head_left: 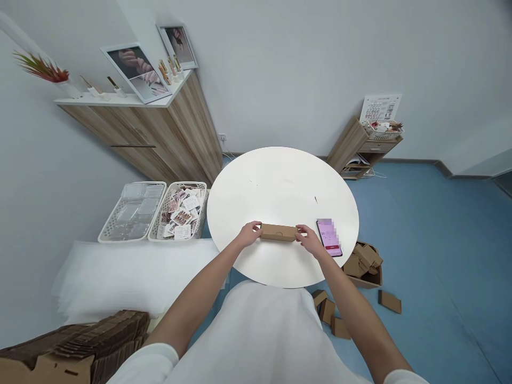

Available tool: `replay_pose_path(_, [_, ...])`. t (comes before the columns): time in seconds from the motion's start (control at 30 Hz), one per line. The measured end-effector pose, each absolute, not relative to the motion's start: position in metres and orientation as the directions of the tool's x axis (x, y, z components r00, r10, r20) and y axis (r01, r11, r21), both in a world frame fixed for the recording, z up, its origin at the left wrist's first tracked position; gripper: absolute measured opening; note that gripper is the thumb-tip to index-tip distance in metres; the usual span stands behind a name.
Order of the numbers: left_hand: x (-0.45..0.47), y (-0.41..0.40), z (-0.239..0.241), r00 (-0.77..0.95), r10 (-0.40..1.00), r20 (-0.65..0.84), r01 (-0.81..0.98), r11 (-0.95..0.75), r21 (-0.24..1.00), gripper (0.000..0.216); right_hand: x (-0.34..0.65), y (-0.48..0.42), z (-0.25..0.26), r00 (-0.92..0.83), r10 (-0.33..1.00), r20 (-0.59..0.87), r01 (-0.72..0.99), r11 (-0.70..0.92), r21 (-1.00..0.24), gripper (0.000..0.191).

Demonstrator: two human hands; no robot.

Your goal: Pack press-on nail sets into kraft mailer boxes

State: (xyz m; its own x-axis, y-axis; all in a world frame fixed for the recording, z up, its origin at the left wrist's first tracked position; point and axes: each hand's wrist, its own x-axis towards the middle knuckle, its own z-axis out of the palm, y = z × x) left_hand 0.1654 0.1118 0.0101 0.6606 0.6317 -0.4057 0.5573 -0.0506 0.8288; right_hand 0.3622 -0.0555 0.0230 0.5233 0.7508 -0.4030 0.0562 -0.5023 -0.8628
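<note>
White round table, clock centre for notes. Brown card stack at 8 o'clock, lying flat, apparently unformed: plenty left. Carton at 4 o'clock, heaped with folded boxes; loose boxes on floor at 4 and 5: all look done. Left hand and right hand partly curled, thumbs and fingers pinching opposite ends of box. Box at 6 o'clock over table's near part, looks folded shut; whether finished, cannot tell. Phone at 4 o'clock on table, screen lit.

On the table, the box lies between my left hand and right hand; phone, near the right edge. Two baskets stand beyond the left edge.
</note>
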Motion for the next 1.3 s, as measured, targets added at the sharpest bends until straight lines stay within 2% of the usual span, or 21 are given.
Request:
replay_pose_path(0.23, [0.158,0.099,0.009,0.664,0.671,-0.331,0.516,-0.09,0.852,0.036,0.35,-0.066,0.018,0.617,0.736,-0.279,0.163,-0.466,-0.87,0.037])
replay_pose_path(0.37, [0.149,0.08,0.003,0.685,0.676,-0.272,0.45,-0.1,0.887,0.034,0.335,-0.081,0.014,0.65,0.726,-0.223,0.161,-0.418,-0.894,0.036])
replay_pose_path(0.53, [0.141,0.056,-0.006,0.682,0.683,-0.262,0.411,-0.061,0.91,0.026,0.315,-0.1,0.001,0.708,0.665,-0.24,0.104,-0.434,-0.895,0.033])
replay_pose_path(0.7, [0.137,0.042,-0.014,0.673,0.68,-0.291,0.443,-0.056,0.895,0.025,0.305,-0.117,-0.018,0.734,0.641,-0.224,0.158,-0.482,-0.862,0.03])
replay_pose_path(0.97, [0.143,0.037,-0.024,0.622,0.677,-0.393,0.611,-0.106,0.784,0.037,0.308,-0.127,-0.032,0.759,0.578,-0.299,0.15,-0.603,-0.784,0.052])
replay_pose_path(1.07, [0.15,0.037,-0.026,0.59,0.72,-0.365,0.629,-0.127,0.767,0.042,0.318,-0.122,-0.03,0.759,0.575,-0.304,0.184,-0.638,-0.748,0.049])
replay_pose_path(1.3, [0.16,0.032,-0.027,0.574,0.716,-0.398,0.625,-0.069,0.777,0.045,0.327,-0.112,-0.03,0.728,0.593,-0.344,0.209,-0.67,-0.712,0.039])
